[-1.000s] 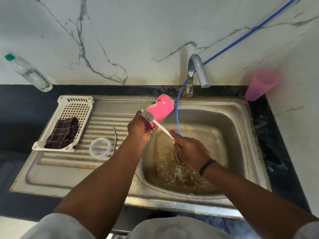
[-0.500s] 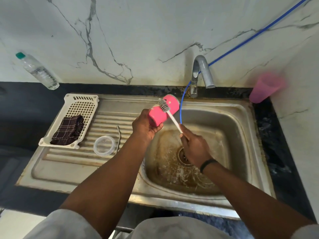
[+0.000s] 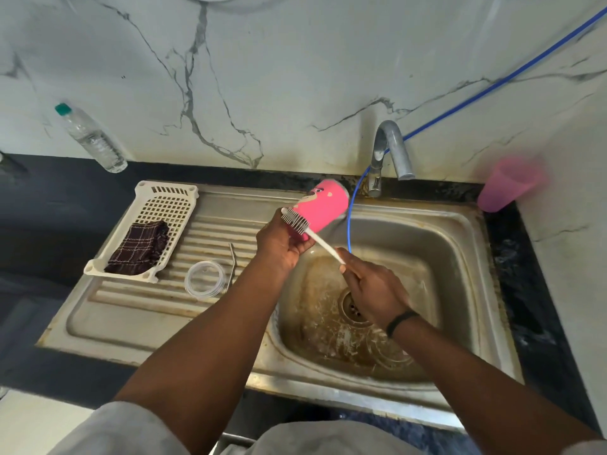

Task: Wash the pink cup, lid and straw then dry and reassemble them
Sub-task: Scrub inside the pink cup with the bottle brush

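Gripping the pink cup (image 3: 323,205) by its lower end, the left hand (image 3: 279,246) holds it tilted over the sink basin's (image 3: 453,257) back-left corner, closed end pointing up toward the tap (image 3: 389,149); fingers curl round the cup's mouth end, so the opening is hidden. Right hand (image 3: 371,287) pinches the white handle of the bottle brush (image 3: 297,221) w/ fingers closed round it, above the basin near the drain (image 3: 353,307); the brush's bristle head lies against the cup's outer wall, just by the left hand's fingertips. A thin blue hose (image 3: 349,218) hangs from the tap area into the basin, just right of the cup, close to but apart from the brush handle.

Left of the basin, on the ribbed drainboard (image 3: 131,310): the clear lid (image 3: 205,277) lies flat, the bent metal straw (image 3: 233,262) just beside its right edge; both sit well apart from the cup. Further left of the basin, a white slotted tray (image 3: 170,198) holds a dark checked cloth (image 3: 139,247). Open steel shows betw. lid and drainboard's front edge; basin's right half is open too. Right of the basin's back corner stands a 2nd pink tumbler (image 3: 507,185), blurred; far left of the tap, a plastic water bottle (image 3: 90,137) leans at the wall.
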